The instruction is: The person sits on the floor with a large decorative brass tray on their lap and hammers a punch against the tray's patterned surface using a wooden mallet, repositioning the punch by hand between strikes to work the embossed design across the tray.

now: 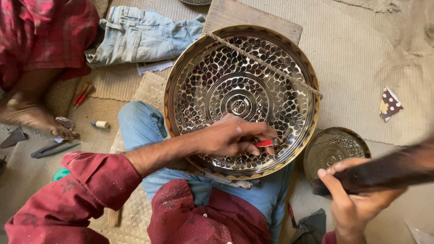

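A large round engraved metal plate with a leaf pattern and gold rim rests on my lap, a thin cord stretched across its upper right. My left hand lies on the plate's lower part, closed on a small red-tipped tool pressed against the surface. My right hand hovers at the lower right, gripping a dark wooden mallet that is blurred. My sleeves are dark red.
A smaller engraved metal bowl sits right of the plate. Folded jeans and a wooden board lie behind it. Another person's foot is at left, with small tools and red-handled chisels on the mat.
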